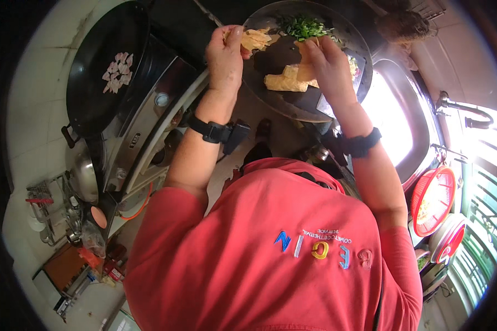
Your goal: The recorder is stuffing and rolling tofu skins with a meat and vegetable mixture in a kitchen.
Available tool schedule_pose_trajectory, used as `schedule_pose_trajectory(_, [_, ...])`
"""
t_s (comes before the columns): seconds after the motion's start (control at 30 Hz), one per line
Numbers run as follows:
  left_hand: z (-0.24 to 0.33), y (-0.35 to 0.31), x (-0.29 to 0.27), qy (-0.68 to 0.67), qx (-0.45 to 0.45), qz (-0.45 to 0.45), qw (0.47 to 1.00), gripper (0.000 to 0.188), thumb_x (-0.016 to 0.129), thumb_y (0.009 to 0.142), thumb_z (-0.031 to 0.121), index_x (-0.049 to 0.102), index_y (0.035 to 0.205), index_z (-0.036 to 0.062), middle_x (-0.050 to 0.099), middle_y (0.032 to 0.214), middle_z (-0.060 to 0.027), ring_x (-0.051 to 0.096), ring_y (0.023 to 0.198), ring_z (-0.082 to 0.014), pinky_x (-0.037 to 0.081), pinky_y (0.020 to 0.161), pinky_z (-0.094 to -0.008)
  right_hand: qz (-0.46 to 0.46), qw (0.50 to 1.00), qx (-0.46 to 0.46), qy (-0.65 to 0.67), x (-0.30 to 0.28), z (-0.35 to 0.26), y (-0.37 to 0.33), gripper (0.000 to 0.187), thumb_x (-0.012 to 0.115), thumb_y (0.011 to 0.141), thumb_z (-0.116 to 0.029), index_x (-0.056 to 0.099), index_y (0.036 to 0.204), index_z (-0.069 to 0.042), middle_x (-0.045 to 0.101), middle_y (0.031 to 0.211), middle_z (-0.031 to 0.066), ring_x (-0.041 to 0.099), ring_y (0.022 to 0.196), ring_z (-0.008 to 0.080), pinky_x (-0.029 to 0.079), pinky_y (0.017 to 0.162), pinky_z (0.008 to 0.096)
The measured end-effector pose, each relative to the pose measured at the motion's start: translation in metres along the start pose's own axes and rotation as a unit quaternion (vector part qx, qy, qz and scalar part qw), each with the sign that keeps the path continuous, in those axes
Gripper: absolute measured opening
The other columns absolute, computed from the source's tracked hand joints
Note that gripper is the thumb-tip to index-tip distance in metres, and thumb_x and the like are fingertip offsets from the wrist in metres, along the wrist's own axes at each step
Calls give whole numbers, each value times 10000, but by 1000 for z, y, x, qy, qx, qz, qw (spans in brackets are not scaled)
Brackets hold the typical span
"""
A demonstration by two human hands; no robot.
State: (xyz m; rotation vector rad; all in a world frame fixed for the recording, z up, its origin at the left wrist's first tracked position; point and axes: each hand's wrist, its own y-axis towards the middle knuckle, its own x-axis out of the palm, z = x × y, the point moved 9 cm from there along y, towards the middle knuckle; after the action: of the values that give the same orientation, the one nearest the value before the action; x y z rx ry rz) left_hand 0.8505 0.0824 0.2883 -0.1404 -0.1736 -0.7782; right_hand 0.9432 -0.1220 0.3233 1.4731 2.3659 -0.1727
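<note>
My left hand (226,63) pinches torn pieces of thin yellow tofu skin (258,39) over the far left of a round, dark cutting board (262,65). In my right hand (332,69), another sheet of tofu skin (306,53) hangs between thumb and fingers. A folded roll of tofu skin (284,81) rests on the board, just left of that hand. Chopped green scallions (302,26) are heaped near the board's far edge. A shiny flat blade, like a cleaver's (324,106), lies partly hidden beneath my right wrist.
At the left, a black wok (91,52) holds sliced meat (117,72) on a gas stove (139,124). To the right are a bright metal sink (422,113), a curved tap (475,115) and a red colander (446,181). Utensils (72,204) hang at the lower left.
</note>
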Motion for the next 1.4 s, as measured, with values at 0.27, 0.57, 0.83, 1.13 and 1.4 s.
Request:
schedule_pose_trajectory(0.27, [9, 17, 34, 394, 324, -73, 857, 175, 624, 830, 96, 650, 997, 50, 640, 1028, -109, 638, 897, -250, 507, 780, -314, -87, 994, 7, -60, 73, 60, 67, 398, 595, 850, -334, 593, 1065, 1, 652, 959, 225, 626, 927, 363, 500, 767, 401])
schedule_pose_trajectory(0.57, [-17, 5, 27, 368, 297, -176, 863, 527, 497, 766, -69, 489, 1276, 64, 517, 1268, -147, 495, 1184, -310, 394, 1011, -359, -209, 894, -121, -378, 98, 30, 56, 250, 595, 796, -166, 668, 1026, -99, 675, 883, 161, 653, 841, 333, 527, 768, 409])
schedule_pose_trajectory(0.83, [0, 4, 10, 366, 357, -82, 855, 449, 487, 755, -54, 530, 1190, 45, 547, 1175, -131, 534, 1083, -337, 448, 930, -384, -162, 873, -123, -442, 99, 43, 45, 411, 573, 785, -70, 605, 1184, -165, 665, 950, 133, 639, 864, 323, 509, 783, 401])
schedule_pose_trajectory(1.13, [12, -13, 9, 345, 346, -67, 870, 331, 532, 803, -9, 591, 1123, 51, 586, 1123, -138, 562, 1054, -306, 444, 923, -359, -157, 917, -143, -339, 68, 38, 54, 387, 540, 768, -26, 633, 1121, -156, 671, 881, 150, 645, 832, 342, 522, 744, 416])
schedule_pose_trajectory(1.4, [-6, -62, 41, 376, 321, -177, 851, 206, 611, 804, 55, 604, 1009, 34, 593, 985, -125, 574, 939, -306, 465, 834, -370, -172, 912, -205, -311, 56, 30, 45, 372, 561, 768, -52, 634, 1114, -168, 668, 928, 135, 638, 856, 340, 513, 750, 419])
